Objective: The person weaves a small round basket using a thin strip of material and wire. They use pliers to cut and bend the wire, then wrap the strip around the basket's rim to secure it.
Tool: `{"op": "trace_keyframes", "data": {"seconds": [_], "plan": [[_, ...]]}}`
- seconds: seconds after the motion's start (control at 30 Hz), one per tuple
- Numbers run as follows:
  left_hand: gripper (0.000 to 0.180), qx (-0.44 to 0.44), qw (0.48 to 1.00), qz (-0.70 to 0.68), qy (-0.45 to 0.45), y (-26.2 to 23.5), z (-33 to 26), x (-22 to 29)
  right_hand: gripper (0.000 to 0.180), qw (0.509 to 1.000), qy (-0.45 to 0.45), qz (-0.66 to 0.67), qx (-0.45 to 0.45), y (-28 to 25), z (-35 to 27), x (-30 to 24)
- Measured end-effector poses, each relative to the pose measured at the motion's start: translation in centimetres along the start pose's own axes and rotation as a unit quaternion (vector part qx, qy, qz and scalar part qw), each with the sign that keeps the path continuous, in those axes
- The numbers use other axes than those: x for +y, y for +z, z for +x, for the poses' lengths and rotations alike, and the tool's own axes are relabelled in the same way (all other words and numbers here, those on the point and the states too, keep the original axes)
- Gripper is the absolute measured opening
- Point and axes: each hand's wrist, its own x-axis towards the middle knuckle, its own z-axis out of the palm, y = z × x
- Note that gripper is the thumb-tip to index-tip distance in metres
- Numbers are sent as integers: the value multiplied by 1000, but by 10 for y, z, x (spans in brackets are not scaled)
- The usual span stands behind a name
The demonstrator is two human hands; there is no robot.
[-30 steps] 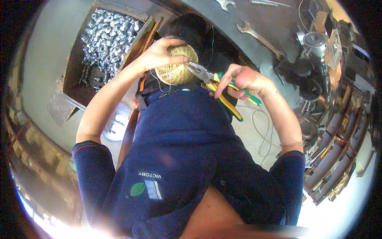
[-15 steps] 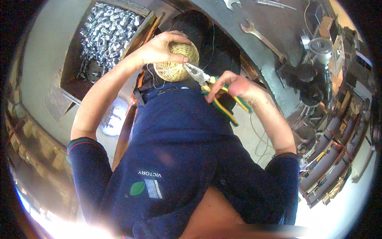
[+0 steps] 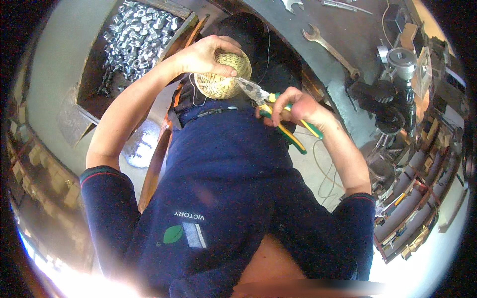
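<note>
My left hand [image 3: 206,54] grips a round coil of pale yellow wire [image 3: 222,78] from above, held in front of my chest. My right hand [image 3: 290,104] is closed around pliers with green and yellow handles [image 3: 278,116]. The pliers' metal jaws touch the right side of the coil. A thin strand of wire hangs from the coil's left side. My dark blue shirt fills the lower middle of the view.
A wooden box of shiny metal parts [image 3: 136,37] sits at the upper left. A dark workbench [image 3: 348,30] holds a long wrench [image 3: 330,49] and other spanners. A grey motor-like machine [image 3: 397,64] and racks of tools stand at the right.
Both hands and the coil have shifted slightly as my head moved. The pliers' jaws have come closer onto the coil's right side.
</note>
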Motion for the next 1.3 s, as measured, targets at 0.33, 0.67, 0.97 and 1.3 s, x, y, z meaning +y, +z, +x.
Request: {"op": "trace_keyframes", "data": {"seconds": [0.33, 0.67, 0.97, 1.3], "plan": [[46, -6, 999, -49, 17, 13, 6, -6, 35, 973, 35, -216, 74, -1, -51, -30], [44, 17, 997, -50, 47, 16, 1, -6, 29, 948, 106, -261, 149, 5, -117, -48], [48, 17, 997, -54, 44, 23, -1, -5, 29, 930, 104, -309, 168, 15, -159, -50], [38, 64, 995, 9, 82, 29, -13, 1, 32, 895, 184, -357, 194, 18, -200, -46]]}}
